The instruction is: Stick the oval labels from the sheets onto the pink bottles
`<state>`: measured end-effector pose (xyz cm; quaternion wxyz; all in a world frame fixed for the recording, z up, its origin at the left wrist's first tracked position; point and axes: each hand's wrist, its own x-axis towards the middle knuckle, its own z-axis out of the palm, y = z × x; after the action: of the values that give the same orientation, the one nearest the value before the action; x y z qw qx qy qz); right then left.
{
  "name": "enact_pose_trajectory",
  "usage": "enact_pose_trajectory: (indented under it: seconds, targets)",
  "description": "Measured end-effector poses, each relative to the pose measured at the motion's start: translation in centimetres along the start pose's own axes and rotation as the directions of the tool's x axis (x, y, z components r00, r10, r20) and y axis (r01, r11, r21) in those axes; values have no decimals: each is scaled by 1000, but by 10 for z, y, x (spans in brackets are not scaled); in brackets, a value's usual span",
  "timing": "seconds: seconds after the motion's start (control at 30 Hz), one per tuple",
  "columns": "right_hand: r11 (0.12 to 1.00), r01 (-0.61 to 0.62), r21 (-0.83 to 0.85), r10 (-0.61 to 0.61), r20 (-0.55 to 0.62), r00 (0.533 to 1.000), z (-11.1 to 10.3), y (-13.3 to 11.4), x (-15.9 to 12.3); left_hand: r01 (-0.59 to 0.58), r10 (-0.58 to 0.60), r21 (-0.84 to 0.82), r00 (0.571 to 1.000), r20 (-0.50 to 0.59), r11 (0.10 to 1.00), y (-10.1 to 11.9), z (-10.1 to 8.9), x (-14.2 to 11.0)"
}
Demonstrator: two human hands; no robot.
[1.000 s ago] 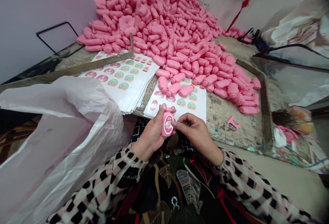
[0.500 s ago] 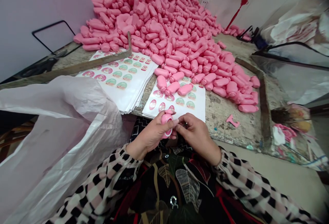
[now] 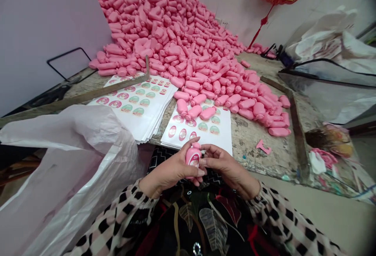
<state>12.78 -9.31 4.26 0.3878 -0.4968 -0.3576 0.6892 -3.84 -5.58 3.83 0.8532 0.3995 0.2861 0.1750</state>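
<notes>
A small pink bottle (image 3: pixel 193 157) with an oval label on its front is gripped in my left hand (image 3: pixel 176 166), just off the table's front edge. My left thumb lies across the lower part of the bottle. At its right side is my right hand (image 3: pixel 225 166), fingers bent, with the fingertips at the bottle's edge; whether they pinch anything is unclear. Beyond my hands lies a sheet of stickers (image 3: pixel 217 138) with pink ovals and green shapes, partly covered by several pink bottles.
A large heap of pink bottles (image 3: pixel 176 44) fills the back of the table. At left are a stack of sticker sheets (image 3: pixel 143 125) and a white plastic bag (image 3: pixel 88 130). Wooden strips (image 3: pixel 298 130) border the work area. A pink T-shaped piece (image 3: pixel 263 146) lies at right.
My left hand has turned the bottle upright, so its labelled front now faces me. My right fingers have shifted and opened a little beside it. The camera view has tilted up.
</notes>
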Motion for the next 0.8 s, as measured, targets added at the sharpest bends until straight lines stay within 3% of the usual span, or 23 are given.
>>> enact_pose_trajectory:
  seconds: [0.17,0.27,0.33,0.4,0.47,0.53,0.57,0.63,0.7,0.8]
  targets:
    - [1000,3,-2,-3,-15,1000,5,7,-4,53,-56,81,998,38,995,-11,11,10]
    - [998,48,43,-40,-174,984,-9,9,-8,26,-40,231,998,54,973,-7,8,16]
    - [998,64,6,-58,-344,937,-32,8,-18,-29,10,407,999,48,913,5,-3,22]
    - [992,9,-130,-68,-461,885,-62,9,-37,-97,183,639,981,-71,764,25,-19,30]
    - [934,-114,-340,-62,-467,882,-94,15,-63,-50,464,876,862,-205,479,46,-37,42]
    - [844,-253,-473,-16,-494,869,-121,30,-92,130,645,978,735,-206,165,64,-53,55]
    - [798,-317,-513,1,-524,852,-131,42,-106,206,658,978,734,-169,22,71,-59,62]
    - [725,-445,-525,39,-614,789,-144,71,-130,238,645,969,751,-145,-60,80,-67,73]
    - [692,-516,-504,43,-685,728,-148,105,-148,310,582,928,801,-136,-209,85,-71,82]
    - [669,-572,-474,55,-736,675,-150,153,-161,335,520,885,844,-130,-322,90,-73,90]
